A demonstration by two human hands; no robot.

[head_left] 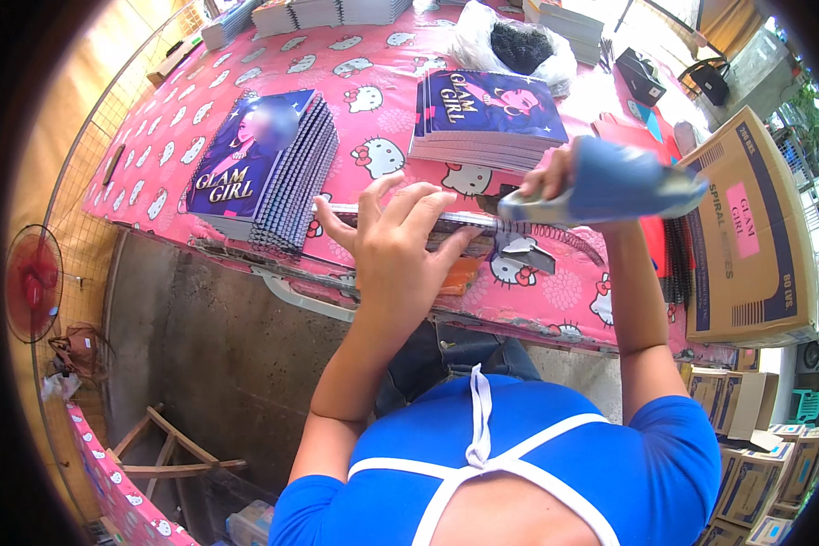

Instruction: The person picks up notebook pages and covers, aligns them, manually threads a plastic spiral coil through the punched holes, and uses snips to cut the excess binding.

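Note:
My left hand grips a notebook standing edge-on near the table's front edge, its fingers spread along the top and the thumb on the near side. A dark spiral binding coil trails out from the notebook's right end. My right hand is closed around a long blue and pale object, smeared by motion, above the coil; its kind is unclear. To the left is a stack of spiral-bound notebooks with dark blue illustrated covers. Another stack of similar-covered notebooks lies beyond my hands.
A pink cat-patterned cloth covers the table. A plastic bag of black coils stands at the back. A large cardboard box is at the right edge, with red sheets beside it. An orange piece lies below my left hand.

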